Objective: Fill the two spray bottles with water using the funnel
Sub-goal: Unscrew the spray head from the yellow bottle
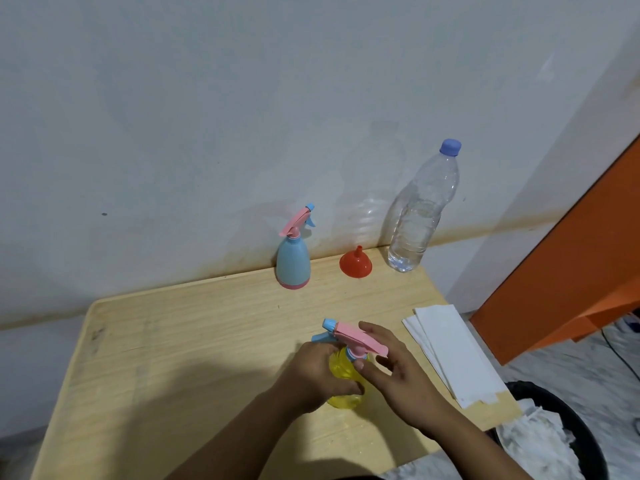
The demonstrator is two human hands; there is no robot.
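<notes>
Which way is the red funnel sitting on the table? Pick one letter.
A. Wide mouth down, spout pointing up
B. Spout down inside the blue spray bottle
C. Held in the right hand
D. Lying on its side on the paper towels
A: the red funnel stands on its wide mouth on the wooden table, spout up, between the blue spray bottle and the water bottle.

Matt wood-grain table point(173, 341); translucent yellow plastic spray bottle point(341, 370); clear water bottle point(420, 216).
</notes>
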